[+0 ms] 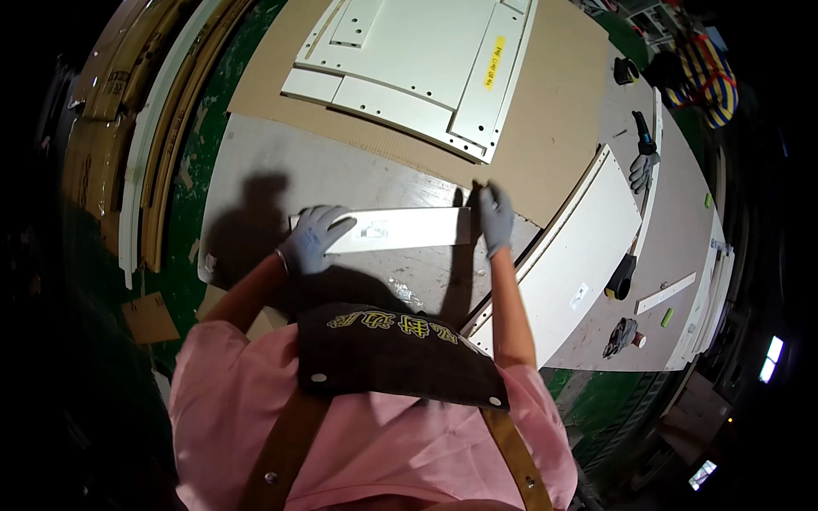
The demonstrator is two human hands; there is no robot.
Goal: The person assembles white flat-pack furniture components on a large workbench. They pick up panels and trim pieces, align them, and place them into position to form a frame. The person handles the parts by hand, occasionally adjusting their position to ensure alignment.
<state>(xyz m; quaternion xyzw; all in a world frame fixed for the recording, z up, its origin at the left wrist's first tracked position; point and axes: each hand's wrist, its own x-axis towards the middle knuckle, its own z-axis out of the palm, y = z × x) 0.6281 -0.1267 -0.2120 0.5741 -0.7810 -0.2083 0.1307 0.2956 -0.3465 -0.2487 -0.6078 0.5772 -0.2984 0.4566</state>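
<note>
My left hand [317, 238], in a grey work glove, grips the left end of a narrow white board [417, 228] with a small printed label on its face. The board lies crosswise in front of me over the pale tabletop. My right hand [497, 220], gloved alike, is just past the board's right end, with a slight gap between them. Its fingers point away from me and are partly blurred, so whether they pinch anything is unclear. Dark shadows of my arms fall around the board.
Ahead, stacked white panels [400, 60] with drilled holes lie on cardboard [554, 102]. A large white panel [579, 247] slants at the right. Beyond it are a grey glove [643, 170], a tape roll [625, 71] and a white strip [666, 293]. Long boards [145, 162] stand at left. Another person [703, 77] is far right.
</note>
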